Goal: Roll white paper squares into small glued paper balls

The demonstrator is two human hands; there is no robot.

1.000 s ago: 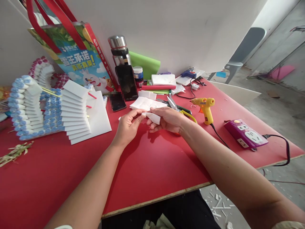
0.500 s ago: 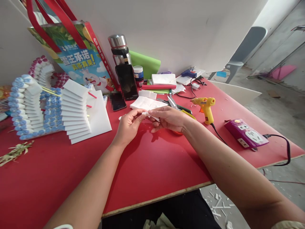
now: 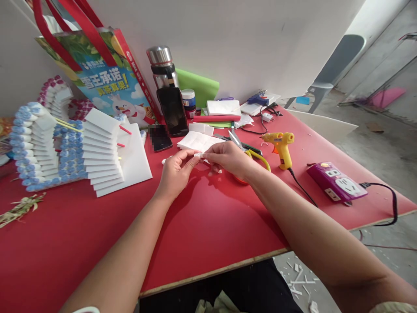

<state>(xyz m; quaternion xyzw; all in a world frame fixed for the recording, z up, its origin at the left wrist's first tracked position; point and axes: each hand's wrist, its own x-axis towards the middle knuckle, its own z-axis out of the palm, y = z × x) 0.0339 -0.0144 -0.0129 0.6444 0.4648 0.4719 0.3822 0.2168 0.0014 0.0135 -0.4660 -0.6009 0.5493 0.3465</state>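
Above the red table, my left hand (image 3: 176, 174) pinches one end of a small white twisted piece of paper (image 3: 198, 154) between thumb and fingers. My right hand (image 3: 230, 158) is closed on the other end, its fingers curled and partly hidden, and a bit of white shows below them. Just behind the hands lies a stack of thin white paper sheets (image 3: 195, 142). A small white lump (image 3: 163, 161) rests beside my left hand. Close behind my right hand are scissors (image 3: 235, 138) and a yellow handle (image 3: 262, 160).
Left stands a blue-and-white folded paper model (image 3: 32, 148) with fanned white cards (image 3: 102, 156). A phone (image 3: 172, 111) leans on a steel flask (image 3: 161, 61) by a printed bag (image 3: 107, 82). Right are a yellow glue gun (image 3: 282, 145) and a purple power strip (image 3: 337, 182) with cords.
My right hand's fingers have curled in around the white paper, which now shows as a shorter, tighter twist. My left hand keeps its pinch in nearly the same place.
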